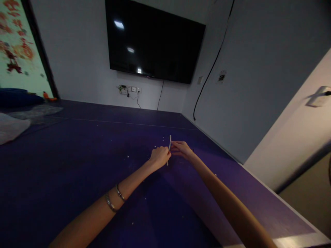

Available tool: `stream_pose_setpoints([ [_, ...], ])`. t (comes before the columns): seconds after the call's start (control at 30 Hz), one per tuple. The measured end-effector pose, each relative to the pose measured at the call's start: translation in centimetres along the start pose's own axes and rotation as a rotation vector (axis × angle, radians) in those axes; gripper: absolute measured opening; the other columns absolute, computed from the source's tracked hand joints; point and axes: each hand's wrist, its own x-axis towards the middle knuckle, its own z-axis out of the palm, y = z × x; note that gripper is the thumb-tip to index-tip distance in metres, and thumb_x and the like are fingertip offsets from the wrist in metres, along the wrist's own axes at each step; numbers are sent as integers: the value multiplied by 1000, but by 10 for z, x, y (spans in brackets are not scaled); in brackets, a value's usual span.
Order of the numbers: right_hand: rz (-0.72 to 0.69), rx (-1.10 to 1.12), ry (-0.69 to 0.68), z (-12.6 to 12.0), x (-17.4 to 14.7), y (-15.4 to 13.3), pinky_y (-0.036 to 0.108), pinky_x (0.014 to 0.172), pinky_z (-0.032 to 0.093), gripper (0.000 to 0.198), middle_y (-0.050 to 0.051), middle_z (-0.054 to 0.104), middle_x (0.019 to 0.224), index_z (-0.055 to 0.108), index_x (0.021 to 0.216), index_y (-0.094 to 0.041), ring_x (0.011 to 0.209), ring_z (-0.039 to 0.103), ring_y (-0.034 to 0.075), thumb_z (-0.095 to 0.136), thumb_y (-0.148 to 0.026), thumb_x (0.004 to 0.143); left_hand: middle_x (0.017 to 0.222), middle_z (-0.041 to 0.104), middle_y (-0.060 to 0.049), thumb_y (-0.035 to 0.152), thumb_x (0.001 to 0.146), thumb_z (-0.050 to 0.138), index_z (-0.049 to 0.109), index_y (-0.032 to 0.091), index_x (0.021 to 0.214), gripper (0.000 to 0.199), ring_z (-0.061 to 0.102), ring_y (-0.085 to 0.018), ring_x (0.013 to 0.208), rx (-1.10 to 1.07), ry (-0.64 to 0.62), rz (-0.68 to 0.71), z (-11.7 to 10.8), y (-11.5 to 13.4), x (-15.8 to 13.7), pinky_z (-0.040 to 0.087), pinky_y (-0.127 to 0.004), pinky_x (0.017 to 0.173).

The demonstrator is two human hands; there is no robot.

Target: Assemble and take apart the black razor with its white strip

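Observation:
A thin, pale, flat stick (170,138) stands nearly upright in front of me, just above the purple surface (85,165). My left hand (160,156) is closed around its lower part, and the stick's ends show above and below the fist. From the right, my right hand (182,148) reaches toward the stick with fingers stretched out and slightly apart. Its fingertips touch or nearly touch the stick's side. What kind of stick it is cannot be made out. Several small white bits (128,156) are scattered around the hands.
Clear plastic sheeting (38,112) and a dark blue bundle (18,96) lie at the far left, with a small orange object (46,95). A large television (155,38) hangs on the back wall above sockets (133,89). A black cable (213,65) runs down the right wall.

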Motion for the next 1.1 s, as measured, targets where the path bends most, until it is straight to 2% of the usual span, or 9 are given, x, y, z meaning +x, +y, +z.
stream_pose_setpoints([
  [0.1, 24, 51, -53, 6, -5, 0, 23, 51, 52, 20, 4, 63, 67, 60, 85, -13, 55, 61, 11, 63, -30, 75, 95, 65, -12, 30, 88, 35, 59, 15, 101, 31, 62, -24, 91, 9, -8, 8, -1, 5, -2, 48, -34, 76],
  [0.3, 12, 78, 0, 7, -7, 7, 23, 50, 52, 23, 1, 62, 66, 55, 91, -14, 54, 60, 11, 66, -16, 70, 96, 65, -12, 31, 86, 40, 60, 16, 103, 30, 62, -25, 92, -4, -13, 24, 8, 6, 0, 48, -34, 76],
  [0.43, 6, 28, 37, -5, -3, 9, 22, 48, 52, 19, 0, 60, 64, 57, 89, -13, 52, 59, 10, 63, -15, 71, 92, 66, -12, 37, 88, 35, 61, 16, 100, 35, 63, -26, 88, -9, 14, 43, 11, 9, 3, 48, -36, 74],
  [0.57, 8, -67, 33, -36, 1, 7, 27, 54, 55, 10, 2, 62, 68, 59, 80, -12, 56, 61, 12, 60, -12, 70, 92, 66, -11, 42, 89, 29, 61, 17, 98, 42, 62, -24, 88, -28, 37, 56, 11, 5, 8, 46, -36, 76],
  [0.67, 29, -297, 111, -72, 3, 3, 24, 57, 54, 12, 4, 65, 75, 61, 83, -13, 60, 62, 11, 59, -15, 72, 92, 66, -10, 43, 89, 28, 61, 18, 94, 42, 62, -23, 88, -35, 45, 40, 13, -9, 16, 45, -34, 76],
  [0.73, 74, -482, 177, -98, 5, 1, 21, 55, 53, 13, 3, 65, 70, 63, 84, -13, 55, 60, 10, 58, -17, 72, 90, 66, -10, 42, 89, 28, 61, 18, 92, 41, 62, -22, 86, -37, 46, 25, 16, -22, 23, 45, -33, 73],
  [0.9, 132, -707, 281, -154, 7, 6, 16, 44, 46, 10, -3, 56, 49, 66, 73, -11, 42, 52, 7, 59, -14, 67, 89, 65, -8, 35, 86, 36, 58, 18, 89, 29, 61, -21, 83, -47, 75, -8, 30, -55, 39, 45, -31, 70],
  [1.0, 146, -850, 293, -170, 7, 17, 15, 40, 41, 6, -4, 49, 39, 66, 62, -11, 38, 50, 8, 60, -13, 63, 96, 62, -7, 35, 82, 44, 56, 18, 90, 22, 58, -21, 90, -81, 112, 55, 42, -70, 46, 44, -30, 72],
  [1.1, 153, -967, 276, -172, 8, 30, 16, 39, 39, 7, -2, 48, 37, 65, 57, -11, 38, 51, 10, 60, -13, 61, 103, 59, -10, 33, 80, 47, 55, 16, 97, 25, 55, -22, 96, -85, 113, 169, 55, -77, 52, 43, -32, 80],
])
